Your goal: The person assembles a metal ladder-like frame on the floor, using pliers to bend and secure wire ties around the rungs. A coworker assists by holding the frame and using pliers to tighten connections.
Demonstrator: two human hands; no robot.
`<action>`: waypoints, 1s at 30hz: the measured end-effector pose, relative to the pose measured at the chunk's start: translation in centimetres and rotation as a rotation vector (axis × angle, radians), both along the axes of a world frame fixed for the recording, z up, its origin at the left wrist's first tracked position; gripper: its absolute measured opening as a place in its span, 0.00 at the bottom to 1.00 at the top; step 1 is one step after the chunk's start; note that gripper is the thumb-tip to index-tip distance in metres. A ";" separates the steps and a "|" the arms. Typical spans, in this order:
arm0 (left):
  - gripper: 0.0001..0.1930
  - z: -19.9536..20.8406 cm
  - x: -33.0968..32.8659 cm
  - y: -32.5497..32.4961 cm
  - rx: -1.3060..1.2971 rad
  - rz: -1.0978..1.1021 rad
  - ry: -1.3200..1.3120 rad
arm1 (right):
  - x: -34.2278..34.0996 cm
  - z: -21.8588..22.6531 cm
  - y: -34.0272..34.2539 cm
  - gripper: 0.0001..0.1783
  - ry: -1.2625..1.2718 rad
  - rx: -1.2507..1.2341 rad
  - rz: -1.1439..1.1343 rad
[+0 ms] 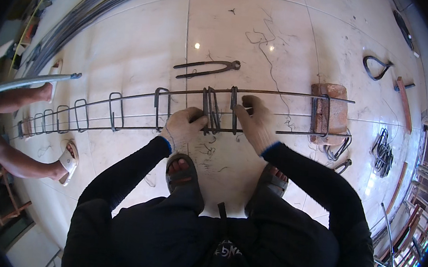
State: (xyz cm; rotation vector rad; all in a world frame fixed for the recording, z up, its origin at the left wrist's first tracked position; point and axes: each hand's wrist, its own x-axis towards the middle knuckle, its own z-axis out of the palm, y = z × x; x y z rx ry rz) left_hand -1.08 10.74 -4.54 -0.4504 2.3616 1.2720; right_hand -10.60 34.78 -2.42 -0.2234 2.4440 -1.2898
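Two long steel rebars (299,94) run side by side across the floor, with bent rectangular wire stirrups looped around them. My gloved left hand (187,124) is closed at the left edge of a tight group of stirrups (213,108), near the lower bar. My gloved right hand (256,121) has its fingers curled against a separate upright stirrup (234,110), just right of that group. More stirrups (116,110) are spread along the bars to the left. The bars' right end rests at a reddish brick block (337,111), with a stirrup around them there.
Beyond the bars lie end-cutting pliers (209,69) and loose tie wire (263,38). Long rods (97,9) are bundled at upper left. Another person's legs (23,162) are at left beside a metal bar (30,83). A wire coil (384,153) and wood strips (405,104) are at right.
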 end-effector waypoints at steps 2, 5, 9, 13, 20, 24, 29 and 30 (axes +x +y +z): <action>0.25 0.6 -0.1 0.4 -0.099 0.049 0.040 | 2.1 1.2 3.1 0.18 0.281 -0.135 -0.057; 0.34 2.4 -0.4 2.3 -0.378 0.052 0.236 | 4.5 1.4 10.6 0.22 0.539 0.047 -0.041; 0.52 0.2 -0.6 0.5 -0.475 -0.162 0.566 | 7.3 -2.1 21.8 0.30 0.632 0.459 -0.488; 0.63 3.4 -2.3 -1.1 -0.655 -0.383 0.448 | 9.0 -3.4 29.7 0.42 0.224 0.976 -0.923; 0.58 3.5 -2.4 -1.1 -0.681 -0.531 0.198 | 10.7 -8.9 36.9 0.43 -0.240 0.887 -1.049; 0.57 2.0 -1.5 -0.7 -0.621 -0.441 0.354 | 11.9 -11.4 39.5 0.35 -0.277 0.578 -1.275; 0.53 2.9 0.0 0.8 -0.506 -0.292 0.444 | 13.2 -9.4 39.6 0.26 -0.248 0.390 -1.406; 0.45 2.7 0.5 1.0 -0.479 -0.219 0.474 | 12.7 -7.9 38.3 0.25 -0.237 0.363 -1.438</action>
